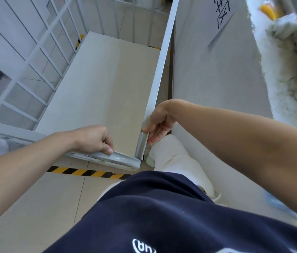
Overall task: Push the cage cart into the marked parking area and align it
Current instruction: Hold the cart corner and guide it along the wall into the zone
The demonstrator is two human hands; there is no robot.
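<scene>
Left hand [94, 139], right hand [159, 123] around cage cart [96, 92] rails

Tiled floor [34, 207], yellow-black tape strip [85, 172], cage cart [98, 88] seemingly beyond it

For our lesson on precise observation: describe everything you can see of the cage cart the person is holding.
The cage cart is a pale grey metal frame with wire-grid walls on its left and far sides and a flat beige deck that looks bare. Seen from above, it stands upright. The left hand grips its near top rail, the right hand its right-side rail, both close to the near right corner. Yellow-black floor tape runs just outside its near rail.
</scene>
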